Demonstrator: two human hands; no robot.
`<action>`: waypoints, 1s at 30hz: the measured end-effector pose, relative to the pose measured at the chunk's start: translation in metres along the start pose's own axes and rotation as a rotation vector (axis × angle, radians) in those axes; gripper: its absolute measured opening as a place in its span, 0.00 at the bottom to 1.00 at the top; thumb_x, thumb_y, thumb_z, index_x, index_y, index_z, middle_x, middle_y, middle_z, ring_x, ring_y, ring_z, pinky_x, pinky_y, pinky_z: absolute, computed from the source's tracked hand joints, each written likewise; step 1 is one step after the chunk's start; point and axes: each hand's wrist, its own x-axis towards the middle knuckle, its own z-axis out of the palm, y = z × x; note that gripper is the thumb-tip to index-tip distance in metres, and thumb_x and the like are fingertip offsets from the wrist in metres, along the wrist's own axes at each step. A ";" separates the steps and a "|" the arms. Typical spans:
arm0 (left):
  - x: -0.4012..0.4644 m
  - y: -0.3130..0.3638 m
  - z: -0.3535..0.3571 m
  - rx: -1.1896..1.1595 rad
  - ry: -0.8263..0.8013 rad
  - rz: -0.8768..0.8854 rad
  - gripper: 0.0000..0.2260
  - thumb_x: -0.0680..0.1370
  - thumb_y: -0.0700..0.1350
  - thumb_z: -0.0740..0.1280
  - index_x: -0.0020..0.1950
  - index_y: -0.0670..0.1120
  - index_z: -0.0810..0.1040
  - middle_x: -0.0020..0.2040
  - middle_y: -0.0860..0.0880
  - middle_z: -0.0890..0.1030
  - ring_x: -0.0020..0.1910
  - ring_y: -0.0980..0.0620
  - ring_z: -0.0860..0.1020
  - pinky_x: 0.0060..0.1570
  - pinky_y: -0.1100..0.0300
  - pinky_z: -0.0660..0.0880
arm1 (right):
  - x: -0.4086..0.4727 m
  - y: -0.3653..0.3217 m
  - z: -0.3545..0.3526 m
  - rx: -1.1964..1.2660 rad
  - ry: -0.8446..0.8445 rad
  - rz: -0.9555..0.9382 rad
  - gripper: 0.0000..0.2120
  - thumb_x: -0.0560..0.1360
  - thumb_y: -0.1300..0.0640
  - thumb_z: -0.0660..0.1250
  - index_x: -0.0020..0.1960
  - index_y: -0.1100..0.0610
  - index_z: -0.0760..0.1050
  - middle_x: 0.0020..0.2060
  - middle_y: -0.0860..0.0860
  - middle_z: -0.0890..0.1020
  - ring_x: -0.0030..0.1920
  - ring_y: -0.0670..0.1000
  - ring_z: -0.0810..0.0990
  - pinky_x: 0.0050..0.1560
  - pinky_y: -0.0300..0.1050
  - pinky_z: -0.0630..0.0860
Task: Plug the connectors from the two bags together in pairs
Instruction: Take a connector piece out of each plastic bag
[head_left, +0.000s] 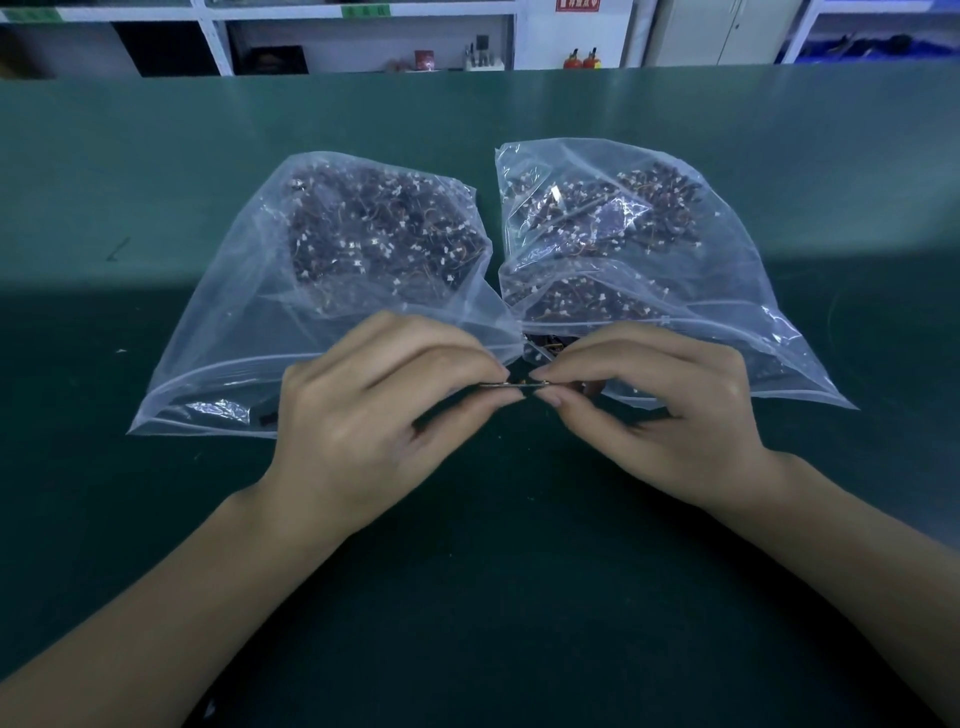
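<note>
So both hands are working right in front of the two bags, pinching one tiny wired piece between them. The left hand (374, 410) is gripping its end with thumb and forefinger, and the right hand (660, 410) is doing the same from the other side, fingertips nearly touching in the middle. The connector pair (519, 385) is sitting in that little gap, just above the table (493, 571) and just in front of the bag mouths. It's too small to tell whether the halves are already seated or only lined up.

My take on doing this bit well: be holding each one by the plastic housing, not the wires, keeping the two halves level and pushing straight in. If it's fighting back, it's probably flipped, so I'd be turning one over rather than forcing it.

Pose-wise, both forearms are coming in low from the bottom corners, wrists hovering over the table, knuckles up, the other fingers curling loosely underneath.

The left bag (311, 291) and right bag (675, 270) are lying flat, touching in the middle, both stuffed with dark wired connectors, so I'd guess there's loads left to go.
</note>
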 end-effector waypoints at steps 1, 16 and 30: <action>-0.001 -0.002 0.002 0.027 -0.009 -0.002 0.06 0.81 0.44 0.78 0.48 0.42 0.89 0.48 0.48 0.88 0.45 0.48 0.86 0.45 0.54 0.81 | -0.001 0.002 0.000 -0.017 -0.009 0.003 0.04 0.79 0.64 0.76 0.52 0.62 0.87 0.45 0.54 0.87 0.43 0.48 0.84 0.44 0.40 0.81; -0.004 -0.002 0.005 0.008 -0.069 -0.017 0.07 0.82 0.44 0.77 0.46 0.42 0.88 0.46 0.48 0.87 0.43 0.47 0.84 0.41 0.54 0.79 | -0.001 0.007 0.002 -0.002 -0.063 -0.012 0.03 0.79 0.64 0.75 0.52 0.63 0.86 0.46 0.54 0.86 0.44 0.49 0.85 0.42 0.43 0.81; -0.005 -0.003 0.005 -0.028 -0.123 -0.050 0.08 0.83 0.45 0.75 0.47 0.42 0.88 0.46 0.49 0.86 0.43 0.51 0.83 0.38 0.58 0.79 | -0.004 0.009 0.003 0.052 -0.117 0.036 0.04 0.81 0.62 0.73 0.51 0.63 0.85 0.45 0.51 0.86 0.42 0.51 0.85 0.40 0.46 0.81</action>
